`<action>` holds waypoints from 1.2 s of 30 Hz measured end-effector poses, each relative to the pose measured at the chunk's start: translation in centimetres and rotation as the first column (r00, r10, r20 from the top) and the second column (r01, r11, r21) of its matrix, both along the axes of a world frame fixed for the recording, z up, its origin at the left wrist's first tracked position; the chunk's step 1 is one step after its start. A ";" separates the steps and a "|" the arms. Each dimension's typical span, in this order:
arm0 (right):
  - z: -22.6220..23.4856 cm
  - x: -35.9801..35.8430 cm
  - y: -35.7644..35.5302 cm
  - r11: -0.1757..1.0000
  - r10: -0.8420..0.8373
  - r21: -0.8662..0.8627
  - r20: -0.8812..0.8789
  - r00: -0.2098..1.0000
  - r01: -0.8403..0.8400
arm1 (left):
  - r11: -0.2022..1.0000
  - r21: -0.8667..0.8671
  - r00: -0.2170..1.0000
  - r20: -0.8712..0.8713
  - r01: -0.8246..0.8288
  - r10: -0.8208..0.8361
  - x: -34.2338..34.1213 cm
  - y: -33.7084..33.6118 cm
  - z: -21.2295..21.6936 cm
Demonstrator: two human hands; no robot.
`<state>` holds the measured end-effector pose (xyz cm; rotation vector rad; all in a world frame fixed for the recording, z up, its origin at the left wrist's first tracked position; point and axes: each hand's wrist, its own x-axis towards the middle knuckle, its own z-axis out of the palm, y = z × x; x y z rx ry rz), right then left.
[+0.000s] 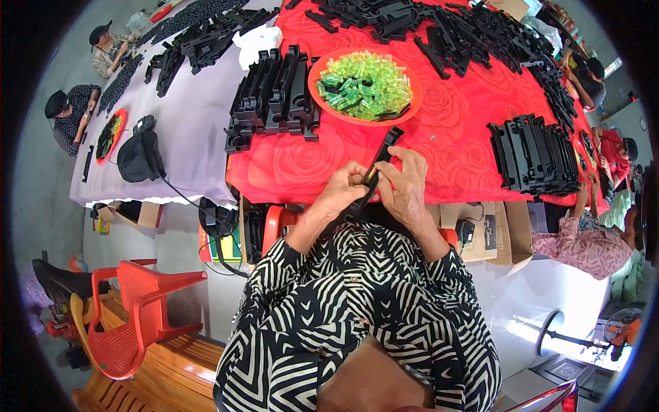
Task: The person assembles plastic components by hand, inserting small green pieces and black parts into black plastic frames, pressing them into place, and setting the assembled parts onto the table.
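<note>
A long, narrow black plastic part [388, 143] slants between my hands at the table's near edge, its far end up and to the right. My left hand [340, 191] is closed on its lower half, thumb against the side. From the right, my right hand [405, 184] grips it with fingers bent over its edge. A small yellowish spot shows on the part between my fingers; I cannot make out what it is. Just beyond lies an orange-red plate [314, 86] heaped with small clear yellow-green pieces [371, 81], darker green ones toward the front.
Stacked black parts [271, 99] stand left of the plate, with another row [534, 156] at the right. Loose black parts [405, 24] cover the far table. A black corded device [139, 156] rests on the pale cloth. Red chair [134, 319] at lower left; other people sit along both sides.
</note>
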<state>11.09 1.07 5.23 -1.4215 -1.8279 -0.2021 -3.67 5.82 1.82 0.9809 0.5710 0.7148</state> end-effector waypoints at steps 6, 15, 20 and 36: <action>-0.8 -1.1 -0.2 1.000 0.019 0.010 0.034 0.999 -0.020 | 0.911 0.367 0.876 -0.356 -0.190 0.326 0.9 -0.7 -0.3; -0.8 -1.1 -0.4 0.999 0.053 -0.009 0.076 0.996 -0.052 | 0.862 0.467 0.863 -0.335 -0.196 0.378 1.1 -1.3 -0.1; -1.0 -0.6 -0.4 0.997 0.033 0.066 -0.092 0.995 -0.027 | 0.863 0.467 0.899 -0.270 -0.192 0.346 1.1 -0.9 -0.4; -3.6 -0.2 0.0 0.871 -0.140 -0.260 -0.944 0.298 -0.416 | 0.959 0.247 0.962 -0.194 -0.142 0.192 2.0 -2.3 -0.5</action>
